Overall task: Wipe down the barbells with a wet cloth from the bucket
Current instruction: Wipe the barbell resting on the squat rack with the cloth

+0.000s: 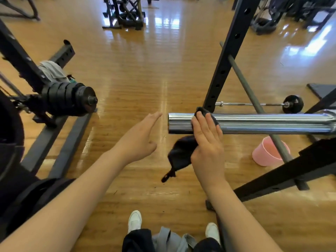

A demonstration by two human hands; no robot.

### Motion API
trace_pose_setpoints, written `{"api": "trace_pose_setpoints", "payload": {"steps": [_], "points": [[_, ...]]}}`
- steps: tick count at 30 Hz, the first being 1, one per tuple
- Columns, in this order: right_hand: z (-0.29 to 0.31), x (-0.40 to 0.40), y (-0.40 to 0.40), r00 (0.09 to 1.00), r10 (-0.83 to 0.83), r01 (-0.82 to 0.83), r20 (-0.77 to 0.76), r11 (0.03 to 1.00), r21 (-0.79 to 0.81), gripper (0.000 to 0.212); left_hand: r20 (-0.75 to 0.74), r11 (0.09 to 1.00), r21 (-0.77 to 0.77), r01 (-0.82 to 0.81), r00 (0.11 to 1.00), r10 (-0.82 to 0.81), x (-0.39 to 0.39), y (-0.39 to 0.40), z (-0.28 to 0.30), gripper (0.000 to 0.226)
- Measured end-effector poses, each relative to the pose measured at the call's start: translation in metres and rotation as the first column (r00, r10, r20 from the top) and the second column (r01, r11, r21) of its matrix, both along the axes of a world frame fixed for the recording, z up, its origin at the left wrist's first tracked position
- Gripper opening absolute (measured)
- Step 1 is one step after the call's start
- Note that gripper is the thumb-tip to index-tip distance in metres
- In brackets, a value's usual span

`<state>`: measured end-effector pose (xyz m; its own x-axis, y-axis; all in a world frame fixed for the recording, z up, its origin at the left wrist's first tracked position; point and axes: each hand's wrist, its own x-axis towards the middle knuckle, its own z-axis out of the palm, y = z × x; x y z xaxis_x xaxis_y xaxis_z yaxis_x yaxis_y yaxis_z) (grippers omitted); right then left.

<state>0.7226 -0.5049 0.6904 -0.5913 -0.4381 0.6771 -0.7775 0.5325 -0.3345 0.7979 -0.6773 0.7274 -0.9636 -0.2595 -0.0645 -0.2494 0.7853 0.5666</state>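
A shiny chrome barbell sleeve (263, 123) runs level from the right edge to mid-frame, its free end near the centre. My right hand (207, 140) lies over the sleeve near that end, fingers straight, pressing a dark cloth (180, 155) against the metal; the cloth's loose end hangs below the bar. My left hand (140, 140) hovers just left of the sleeve's end with straight fingers, touching nothing. A pink bucket (267, 153) stands on the wooden floor under the bar to the right.
A black rack upright (229, 55) rises behind the bar, and a rack base beam (291, 171) crosses at lower right. A loaded plate stack (71, 99) juts in from the left. A small barbell (258, 104) lies on the floor beyond. My white shoes (134, 220) show below.
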Motion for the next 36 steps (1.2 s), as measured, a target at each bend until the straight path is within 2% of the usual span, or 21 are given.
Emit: {"api": "trace_pose_setpoints", "payload": {"steps": [2,4,7,9,12,14,16,19,21,23,26,30,33,36], "points": [[-0.003,0.003,0.0,0.996,-0.09,0.09,0.019,0.995,-0.036,0.055,-0.104,0.999,0.012,-0.045,0.993,0.046,0.003,0.002,-0.006,0.076],[-0.007,0.014,-0.015,0.995,-0.095,0.095,-0.003,0.995,-0.021,0.058,-0.207,0.997,0.037,-0.065,0.976,0.071,0.002,0.008,-0.011,0.069],[-0.004,0.031,-0.05,0.994,0.098,-0.091,-0.055,0.989,0.116,0.052,-0.377,0.994,0.089,-0.059,0.922,0.088,-0.002,0.014,-0.022,0.056],[0.007,0.031,-0.058,0.98,0.193,-0.18,-0.044,0.961,0.208,0.049,-0.439,0.987,0.133,-0.089,0.888,0.139,0.0,0.013,-0.033,0.047],[0.019,0.02,-0.045,0.96,0.271,-0.235,-0.065,0.912,0.338,0.052,-0.419,0.975,0.18,-0.133,0.886,0.199,0.006,0.004,-0.048,0.065],[0.025,0.01,-0.035,0.951,0.305,-0.264,-0.059,0.894,0.361,0.056,-0.459,0.965,0.184,-0.185,0.852,0.251,0.009,0.002,-0.053,0.063],[0.027,0.002,-0.026,0.951,0.3,-0.252,-0.075,0.893,0.372,0.058,-0.593,0.978,0.11,-0.175,0.778,0.206,0.008,0.007,-0.053,0.058],[0.021,-0.005,-0.01,0.967,0.247,-0.208,-0.068,0.911,0.356,0.055,-0.723,0.991,-0.116,-0.061,0.689,-0.042,0.002,0.029,-0.055,0.061],[0.018,-0.005,-0.004,0.976,0.216,-0.189,-0.039,0.919,0.346,0.055,-0.717,0.974,-0.225,-0.013,0.68,-0.156,-0.007,0.044,-0.055,0.069],[0.024,-0.006,-0.002,0.974,0.226,-0.21,0.002,0.901,0.379,0.058,-0.683,0.97,-0.243,-0.027,0.715,-0.151,-0.017,0.052,-0.056,0.076],[0.043,-0.013,0.008,0.951,0.281,-0.308,0.125,0.85,0.428,0.069,-0.686,0.988,-0.141,-0.057,0.726,-0.056,-0.028,0.06,-0.053,0.069],[0.055,-0.022,0.016,0.932,0.292,-0.345,0.214,0.895,0.282,0.068,-0.755,0.999,-0.027,-0.046,0.656,0.01,-0.024,0.057,-0.049,0.057],[0.046,-0.02,0.011,0.945,0.284,-0.322,0.162,0.895,0.309,0.058,-0.798,0.999,0.05,-0.005,0.601,0.043,-0.014,0.052,-0.056,0.05],[0.042,-0.015,0.007,0.964,0.245,-0.265,0.102,0.907,0.328,0.053,-0.749,0.978,0.207,-0.036,0.637,0.182,-0.007,0.043,-0.059,0.051]]}}
